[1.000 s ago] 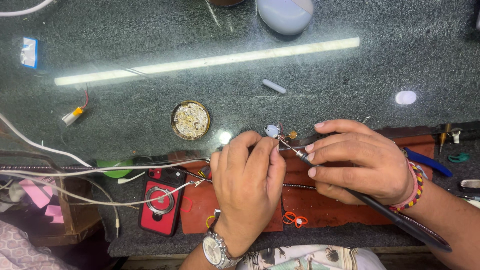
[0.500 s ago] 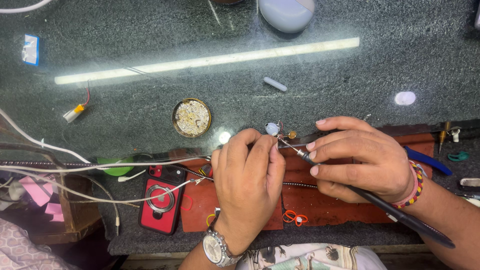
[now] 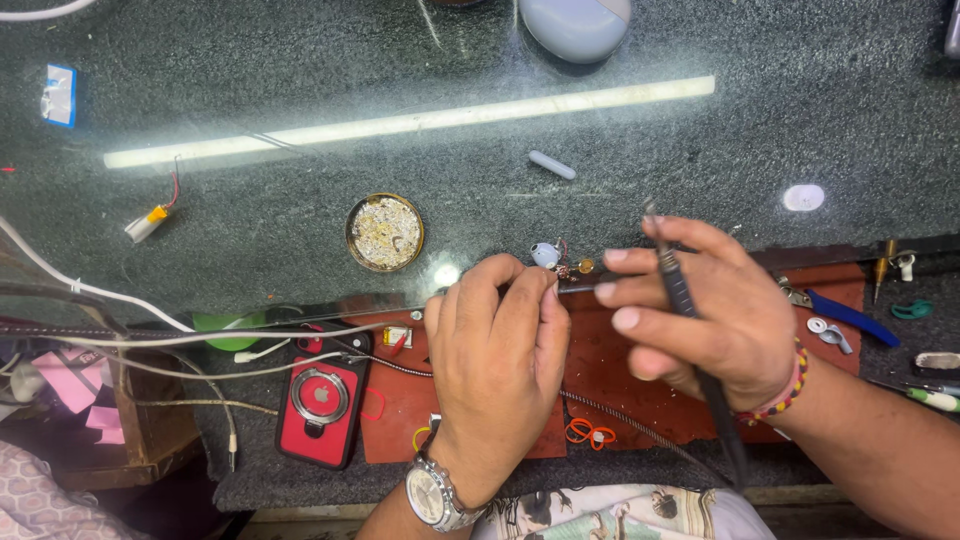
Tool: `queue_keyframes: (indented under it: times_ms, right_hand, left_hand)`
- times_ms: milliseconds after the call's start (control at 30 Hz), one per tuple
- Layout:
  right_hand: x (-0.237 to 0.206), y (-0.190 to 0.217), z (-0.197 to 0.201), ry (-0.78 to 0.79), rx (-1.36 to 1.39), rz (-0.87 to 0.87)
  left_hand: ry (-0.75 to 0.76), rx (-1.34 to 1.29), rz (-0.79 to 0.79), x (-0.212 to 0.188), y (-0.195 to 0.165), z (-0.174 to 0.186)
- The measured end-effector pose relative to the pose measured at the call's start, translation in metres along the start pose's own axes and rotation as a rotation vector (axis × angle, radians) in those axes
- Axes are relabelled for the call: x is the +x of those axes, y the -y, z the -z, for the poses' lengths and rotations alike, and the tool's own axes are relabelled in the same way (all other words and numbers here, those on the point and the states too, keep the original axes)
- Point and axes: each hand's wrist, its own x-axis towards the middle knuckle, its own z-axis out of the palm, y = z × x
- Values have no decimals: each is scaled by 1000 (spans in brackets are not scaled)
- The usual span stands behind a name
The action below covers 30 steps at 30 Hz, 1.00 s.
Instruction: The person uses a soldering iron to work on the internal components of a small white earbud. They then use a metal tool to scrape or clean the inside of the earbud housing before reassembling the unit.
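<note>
soldering iron lifted away from the small white part

since the earlier frames the right hand [image 3: 700, 310] has swung the soldering iron [image 3: 680, 290] up: its tip, which lay low against the work, now points away over the dark stone surface [image 3: 300, 80], with the cord trailing back toward the body. the right hand is clenched around the iron's black shaft. the left hand [image 3: 500, 350] has stayed put, fingers pinched on something thin; what exactly it grips i cannot tell. the small white part [image 3: 545, 254] with its wire ends sits at the surface edge just beyond the fingertips.

judging by the raised iron, one joint looks finished or paused; nothing shows the piece closed up.

packages and labels: a small blue-and-white packet [image 3: 60, 95] lies far left, a round brass tin [image 3: 384, 232] of tip-cleaning wool near the middle, and a red phone [image 3: 322, 400] lies on the mat.
</note>
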Motion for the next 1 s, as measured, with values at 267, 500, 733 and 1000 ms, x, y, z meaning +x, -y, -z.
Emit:
queue_keyframes:
  times_ms: [267,500,733,1000]
  right_hand:
    - [12,7,-11,45,-140,-4]
    - [12,7,-8,49,-158,-36]
    - [10,3,-2,89,-148,-42]
    - [8,-9,5,112,-150,14]
  left_hand:
    - [11,-11,-21,-3,2,3]
    - [-3,-15,-47,-4,2,3]
    - [-11,-15,-55,-2,1,0]
    - [0,-61,-121,4,4,2]
